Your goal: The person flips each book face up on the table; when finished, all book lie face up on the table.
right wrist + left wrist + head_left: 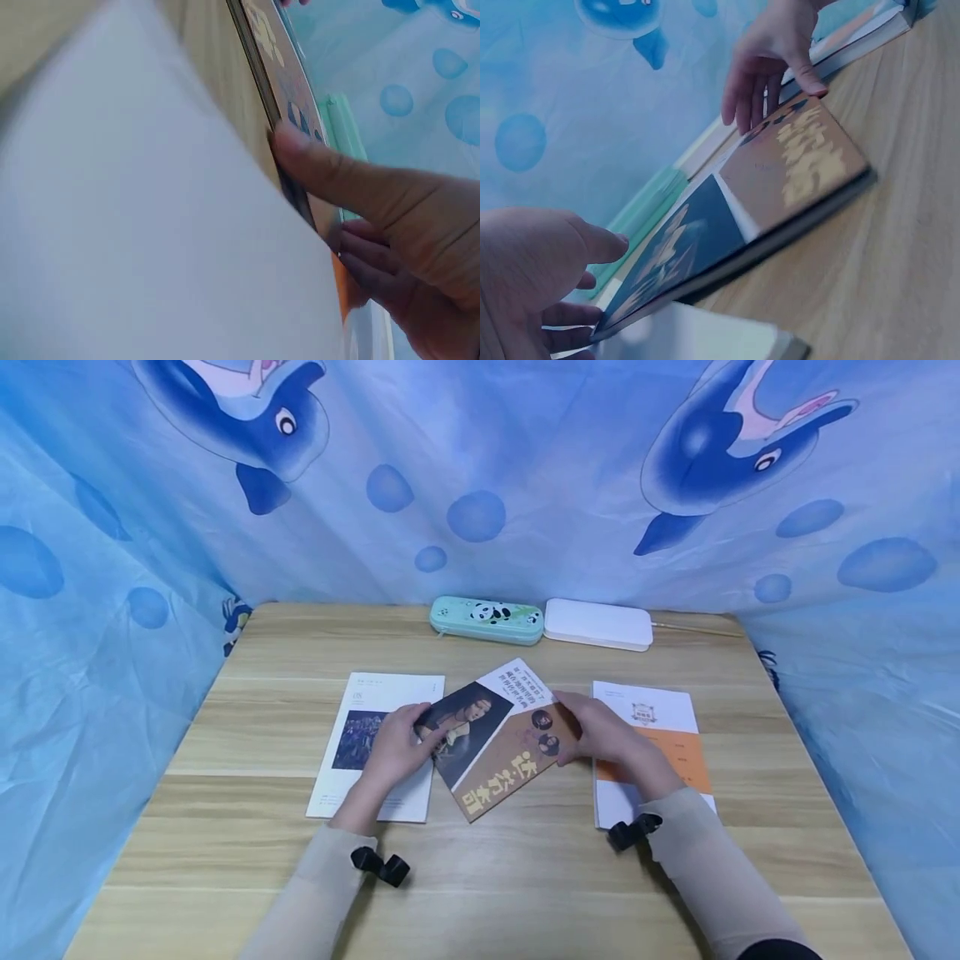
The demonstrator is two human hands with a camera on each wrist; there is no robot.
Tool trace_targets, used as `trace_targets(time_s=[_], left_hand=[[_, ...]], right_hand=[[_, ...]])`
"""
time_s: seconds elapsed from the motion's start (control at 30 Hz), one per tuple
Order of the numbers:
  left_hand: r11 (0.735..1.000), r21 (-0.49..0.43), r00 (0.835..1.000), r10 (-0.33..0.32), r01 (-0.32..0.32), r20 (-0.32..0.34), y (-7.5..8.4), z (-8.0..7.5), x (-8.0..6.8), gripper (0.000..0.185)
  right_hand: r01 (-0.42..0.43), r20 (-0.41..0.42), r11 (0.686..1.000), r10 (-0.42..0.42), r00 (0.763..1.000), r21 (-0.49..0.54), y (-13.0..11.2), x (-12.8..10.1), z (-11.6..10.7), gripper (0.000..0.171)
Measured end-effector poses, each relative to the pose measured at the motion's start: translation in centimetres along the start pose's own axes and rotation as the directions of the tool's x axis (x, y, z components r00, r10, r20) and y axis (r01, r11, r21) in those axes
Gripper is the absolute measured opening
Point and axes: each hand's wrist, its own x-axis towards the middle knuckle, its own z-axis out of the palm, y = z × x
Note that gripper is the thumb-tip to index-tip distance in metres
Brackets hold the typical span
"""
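Between both hands is a book (487, 735) with a brown, white and dark cover showing a painted portrait and yellow lettering; it lies at a slant. My left hand (397, 743) holds its left corner, fingers at the edge and thumb over the cover. In the left wrist view that thumb stands a little off the cover. At the opposite end my right hand (603, 727) grips the book, its thumb (296, 142) on the edge. The left corner overlaps a white book (408, 802) with a dark picture. Under the right wrist lies a white and orange book (678, 710).
Along the table's far edge lie a mint green pencil case (487, 620) with a panda and a flat white case (597, 625). A thin stick (697, 629) extends right of the white case. Blue dolphin-print curtains (555, 452) enclose the wooden table (517, 893).
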Motion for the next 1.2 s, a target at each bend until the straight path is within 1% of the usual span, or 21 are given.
trace_targets(time_s=[0.1,0.17,0.23,0.3,0.33,0.4,0.47,0.53,0.57,0.67,0.77,0.83,0.9,1.03,1.13,1.2], left_hand=[[1.0,0.002,1.0,-0.009,0.009,-0.015,-0.2,-0.2,-0.7,0.056],[1.0,-0.009,1.0,0.001,-0.001,-0.017,-0.2,-0.2,-1.2,0.055],[0.999,-0.023,1.0,0.026,-0.027,-0.009,-0.2,-0.1,-1.8,0.054],[0.997,-0.049,0.999,0.053,-0.052,0.01,0.0,0.2,-2.4,0.056],[0.996,-0.057,0.998,0.067,-0.065,0.022,0.1,0.4,-2.8,0.057],[0.993,-0.066,0.995,0.096,-0.093,0.04,0.4,0.8,-3.4,0.058],[0.992,-0.052,0.992,0.119,-0.117,0.05,0.8,1.2,-4.0,0.059],[0.99,-0.021,0.988,0.143,-0.142,0.054,1.2,1.5,-4.6,0.059],[0.988,-0.007,0.987,0.154,-0.154,0.052,1.4,1.6,-4.9,0.059],[0.981,0.033,0.981,0.189,-0.191,0.046,1.8,1.8,-5.7,0.057],[0.974,0.048,0.974,0.218,-0.22,0.057,1.9,1.9,-6.3,0.056],[0.969,0.057,0.969,0.236,-0.24,0.071,1.9,2.0,-6.5,0.058],[0.963,0.078,0.964,0.249,-0.257,0.095,1.8,2.1,-6.8,0.063],[0.942,0.144,0.948,0.283,-0.303,0.145,1.6,2.4,-7.1,0.078],[0.931,0.177,0.942,0.292,-0.32,0.165,1.6,2.6,-7.1,0.08],[0.93,0.189,0.943,0.287,-0.316,0.169,1.6,2.6,-7.0,0.078]], right_hand=[[-0.01,-0.051,1.0,0.01,0.999,-0.005,0.2,0.3,-0.5,0.096],[0.013,-0.082,1.0,-0.015,0.997,-0.025,0.4,0.5,-0.7,0.078],[0.042,-0.108,0.999,-0.045,0.993,-0.032,0.6,0.7,-0.8,0.063],[0.053,-0.127,0.998,-0.057,0.99,-0.03,0.7,0.9,-0.8,0.055],[0.052,-0.135,0.998,-0.056,0.989,-0.035,0.8,1.1,-0.8,0.054],[0.031,-0.144,0.999,-0.035,0.989,-0.027,0.8,1.4,-0.6,0.057],[0.012,-0.139,0.999,-0.017,0.99,-0.033,0.7,1.7,-0.4,0.069],[0.009,-0.124,0.999,-0.014,0.992,-0.041,0.7,2.1,-0.2,0.082],[0.013,-0.113,0.999,-0.017,0.993,-0.035,0.7,2.3,-0.1,0.085],[0.052,-0.078,0.998,-0.053,0.996,-0.024,0.7,2.7,-0.1,0.085],[0.109,-0.053,0.994,-0.109,0.993,-0.01,0.9,3.1,-0.2,0.08],[0.121,-0.04,0.993,-0.122,0.992,-0.008,1.0,3.2,-0.2,0.08],[0.102,-0.034,0.995,-0.103,0.994,-0.019,0.9,3.1,-0.1,0.082],[0.02,-0.029,0.998,-0.022,0.999,-0.058,0.6,2.7,0.4,0.087],[-0.004,-0.029,0.998,0.002,1.0,-0.068,0.5,2.5,0.5,0.088],[-0.008,-0.031,0.998,0.006,0.999,-0.064,0.4,2.5,0.5,0.087]])
